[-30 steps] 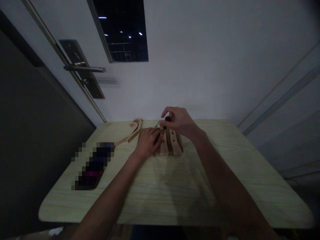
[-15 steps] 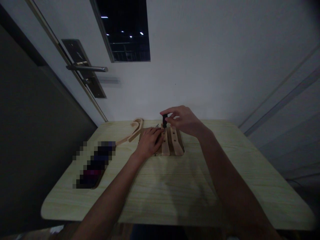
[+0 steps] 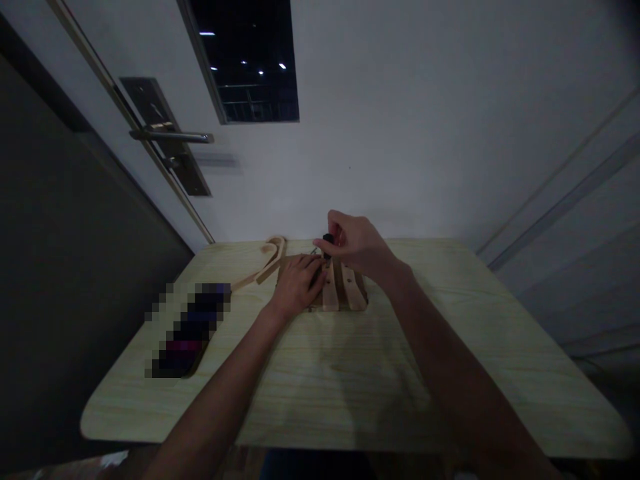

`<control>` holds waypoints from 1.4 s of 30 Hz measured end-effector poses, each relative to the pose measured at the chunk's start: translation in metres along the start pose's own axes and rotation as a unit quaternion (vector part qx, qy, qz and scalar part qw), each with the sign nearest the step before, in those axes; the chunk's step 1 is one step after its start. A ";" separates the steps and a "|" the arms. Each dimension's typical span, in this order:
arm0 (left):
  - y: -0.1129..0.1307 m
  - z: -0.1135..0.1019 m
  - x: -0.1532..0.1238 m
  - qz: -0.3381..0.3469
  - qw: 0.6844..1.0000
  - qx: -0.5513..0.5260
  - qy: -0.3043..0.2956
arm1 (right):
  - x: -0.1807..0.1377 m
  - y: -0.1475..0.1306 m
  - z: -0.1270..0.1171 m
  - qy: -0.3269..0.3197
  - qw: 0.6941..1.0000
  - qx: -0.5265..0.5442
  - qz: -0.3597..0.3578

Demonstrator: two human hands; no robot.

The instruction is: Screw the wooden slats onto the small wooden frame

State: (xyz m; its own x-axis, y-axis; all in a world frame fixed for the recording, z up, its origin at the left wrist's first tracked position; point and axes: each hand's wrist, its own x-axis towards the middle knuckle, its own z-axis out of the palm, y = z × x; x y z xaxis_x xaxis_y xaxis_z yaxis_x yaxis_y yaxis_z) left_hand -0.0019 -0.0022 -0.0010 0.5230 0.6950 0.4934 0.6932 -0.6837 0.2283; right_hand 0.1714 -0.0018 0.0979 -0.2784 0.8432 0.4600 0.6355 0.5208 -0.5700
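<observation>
My right hand [image 3: 356,245] grips the black handle of a short screwdriver [image 3: 327,245], which stands upright with its tip down at a wooden piece [image 3: 331,297]. My left hand [image 3: 300,281] lies with fingers stretched over the left part of the wooden assembly, its fingertips beside the screwdriver's tip. A second wooden piece [image 3: 356,298], with holes in it, runs alongside the first on a brown base. My right hand covers the far ends of both pieces.
Curved wooden hook-shaped pieces [image 3: 273,263] lie left of the assembly on the pale wooden table [image 3: 450,373]. A pixelated dark flat object [image 3: 193,333] rests at the table's left. Behind stands a white door with a metal handle [image 3: 175,137].
My right hand has turned about the screwdriver, its fingers now curled closer around the handle. The handle sits slightly lower in view. My left hand has hardly moved.
</observation>
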 end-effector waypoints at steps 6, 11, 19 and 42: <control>0.000 0.000 0.001 -0.004 1.000 -0.004 -0.003 | 0.002 0.004 0.001 0.006 0.998 0.049 -0.027; 0.001 -0.002 0.001 -0.004 1.000 -0.002 -0.010 | 0.002 0.004 -0.004 -0.018 0.993 0.110 -0.025; -0.001 0.000 0.000 -0.007 1.000 -0.006 -0.008 | 0.002 0.006 -0.004 -0.031 0.984 0.174 -0.011; 0.000 -0.001 0.001 -0.007 1.000 -0.005 -0.008 | 0.002 0.007 0.001 -0.035 0.988 0.153 -0.017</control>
State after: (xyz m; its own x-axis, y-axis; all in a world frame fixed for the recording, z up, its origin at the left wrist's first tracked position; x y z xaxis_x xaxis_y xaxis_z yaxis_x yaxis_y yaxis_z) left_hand -0.0023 -0.0016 0.0001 0.5214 0.7077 0.4769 0.6955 -0.6762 0.2431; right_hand 0.1747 0.0035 0.0947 -0.3516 0.8258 0.4408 0.3811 0.5564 -0.7383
